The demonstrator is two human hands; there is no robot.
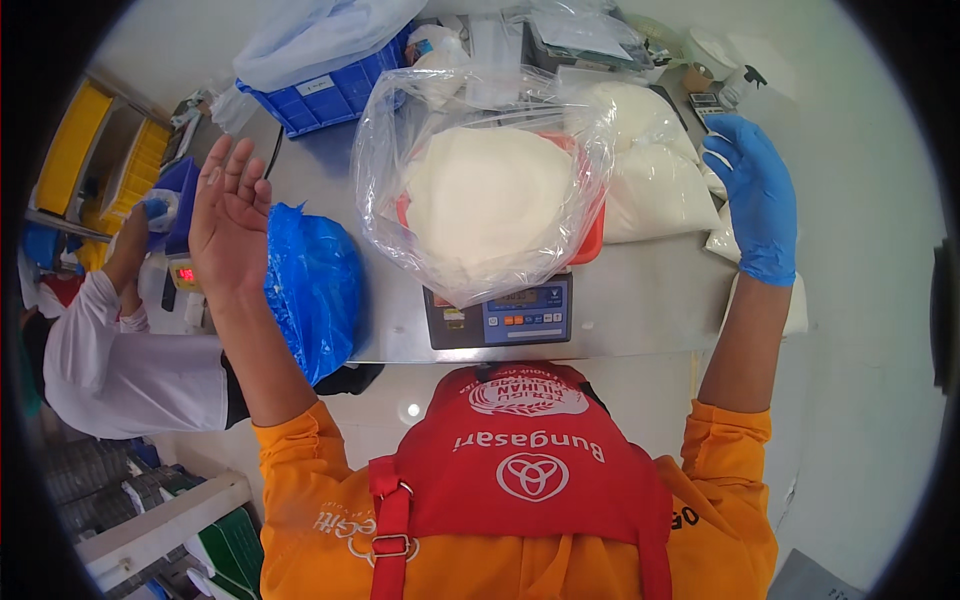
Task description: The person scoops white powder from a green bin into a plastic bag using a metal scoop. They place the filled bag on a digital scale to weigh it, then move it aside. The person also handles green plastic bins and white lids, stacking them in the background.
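Observation:
My bare left hand [230, 220] is raised, palm up with the fingers loosely apart, and holds nothing. Just right of it stands a crumpled blue plastic bag [315, 285]. A blue glove covers my right hand [758, 200], whose slightly bent fingers hang near the powder bags; nothing shows in it. Between my hands a wide-mouthed clear plastic bag [375, 190] holds a heap of pale powder [490, 200]. The bag sits in a red tray [592, 238] on a digital scale [500, 318], and neither hand touches it.
Filled powder bags [658, 190] lie right of the scale on the metal table [400, 318]. A blue crate [325, 98] with plastic stands far left, a grey bin [580, 45] at the back. On the left, a person in a white sleeve [140, 375] works beside another scale [185, 275].

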